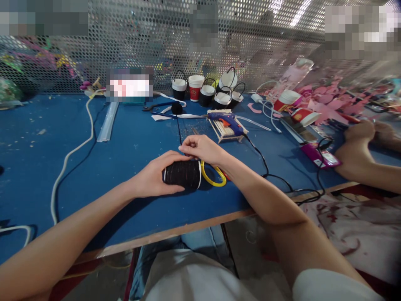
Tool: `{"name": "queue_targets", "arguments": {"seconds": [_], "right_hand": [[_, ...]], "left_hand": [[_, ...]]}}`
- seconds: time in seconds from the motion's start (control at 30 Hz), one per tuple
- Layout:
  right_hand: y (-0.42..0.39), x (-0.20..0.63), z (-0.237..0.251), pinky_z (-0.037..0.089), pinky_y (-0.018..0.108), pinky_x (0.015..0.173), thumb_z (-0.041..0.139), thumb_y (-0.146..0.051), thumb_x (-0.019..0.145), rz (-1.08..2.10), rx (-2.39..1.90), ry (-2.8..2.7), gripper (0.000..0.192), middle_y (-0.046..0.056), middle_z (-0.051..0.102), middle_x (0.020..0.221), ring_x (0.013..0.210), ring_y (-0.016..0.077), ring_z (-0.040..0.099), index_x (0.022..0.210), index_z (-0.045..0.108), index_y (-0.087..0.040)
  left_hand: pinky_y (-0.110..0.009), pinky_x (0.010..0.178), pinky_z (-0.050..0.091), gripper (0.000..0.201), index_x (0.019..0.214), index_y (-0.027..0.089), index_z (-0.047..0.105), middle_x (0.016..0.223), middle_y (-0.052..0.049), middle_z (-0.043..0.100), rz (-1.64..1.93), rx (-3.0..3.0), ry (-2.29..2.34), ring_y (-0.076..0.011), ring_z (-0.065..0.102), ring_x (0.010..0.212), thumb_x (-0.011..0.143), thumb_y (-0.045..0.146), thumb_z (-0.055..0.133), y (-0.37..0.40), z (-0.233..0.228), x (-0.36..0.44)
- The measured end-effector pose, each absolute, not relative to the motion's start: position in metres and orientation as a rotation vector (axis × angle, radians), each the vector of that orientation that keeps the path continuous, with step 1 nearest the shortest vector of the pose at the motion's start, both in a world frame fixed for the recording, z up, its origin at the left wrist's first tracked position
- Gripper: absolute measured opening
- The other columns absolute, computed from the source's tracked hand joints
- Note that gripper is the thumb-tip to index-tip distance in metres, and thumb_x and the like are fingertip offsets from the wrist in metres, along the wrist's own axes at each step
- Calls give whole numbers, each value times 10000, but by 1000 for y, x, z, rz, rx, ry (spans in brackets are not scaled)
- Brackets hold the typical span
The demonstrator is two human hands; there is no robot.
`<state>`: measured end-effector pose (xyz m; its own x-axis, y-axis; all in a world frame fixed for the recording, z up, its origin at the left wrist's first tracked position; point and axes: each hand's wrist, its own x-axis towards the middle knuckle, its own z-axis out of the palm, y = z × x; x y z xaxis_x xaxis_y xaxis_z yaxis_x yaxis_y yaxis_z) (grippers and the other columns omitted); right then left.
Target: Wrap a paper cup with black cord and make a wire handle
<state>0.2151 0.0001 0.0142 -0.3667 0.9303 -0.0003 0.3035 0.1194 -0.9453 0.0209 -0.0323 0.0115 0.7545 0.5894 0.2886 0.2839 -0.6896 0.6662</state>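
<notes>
Black ribbon wound on a spool (183, 174) lies on its side near the front edge of a blue counter (46, 167), just below the middle of the view. Its wound surface looks dark and slightly fuzzy, with a thin white rim showing at its 3 o'clock end. A thin black strand (178, 129) runs up from it toward 12 o'clock.

The left hand (153, 177) reaches in from 8 o'clock and wraps around the spool, fingers curled over its top and thumb beneath, clasping it. The right hand (202, 148) comes in from 4 o'clock, wrist bent, and sits just above the spool; its fingers are pinched together on the strand.

Yellow-handled scissors (214, 175) lie touching the spool at its 3 o'clock side. Farther off at 1 o'clock, a blue glue gun (227, 120) rests on a small wooden stick stand. At 12 o'clock, several black and white paper cups (206, 93) with wire handles stand clustered. At 3 o'clock, another person's hand (360, 133) rests on the counter.
</notes>
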Motion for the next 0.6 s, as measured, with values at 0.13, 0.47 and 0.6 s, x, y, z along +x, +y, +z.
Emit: {"name": "queue_targets", "arguments": {"seconds": [0.13, 0.47, 0.6], "right_hand": [[1, 223, 25, 404, 188, 449, 452, -89, 760, 1066, -1363, -1738, 143, 10, 589, 656, 512, 72, 524, 790, 580, -142], [17, 290, 64, 460, 289, 629, 482, -156, 765, 260, -1480, -1719, 207, 39, 591, 740, 674, 139, 562, 937, 597, -154], [33, 328, 49, 448, 405, 754, 556, -287, 731, -127, -1847, -1738, 215, 117, 622, 812, 785, 229, 575, 847, 627, -121]], "left_hand": [[-373, 926, 423, 582, 1182, 210, 478, 1145, -83, 533, 703, 2319, 722, -227, 529, 1048, 667, 374, 694, -29, 11, 20], [-340, 768, 501, 630, 1170, 199, 501, 1059, -64, 603, 770, 1957, 928, -218, 592, 907, 621, 409, 728, -16, 7, 13], [-328, 730, 517, 625, 1168, 197, 493, 1019, -61, 614, 783, 1801, 894, -193, 606, 842, 629, 413, 724, -14, 2, 13]]}}
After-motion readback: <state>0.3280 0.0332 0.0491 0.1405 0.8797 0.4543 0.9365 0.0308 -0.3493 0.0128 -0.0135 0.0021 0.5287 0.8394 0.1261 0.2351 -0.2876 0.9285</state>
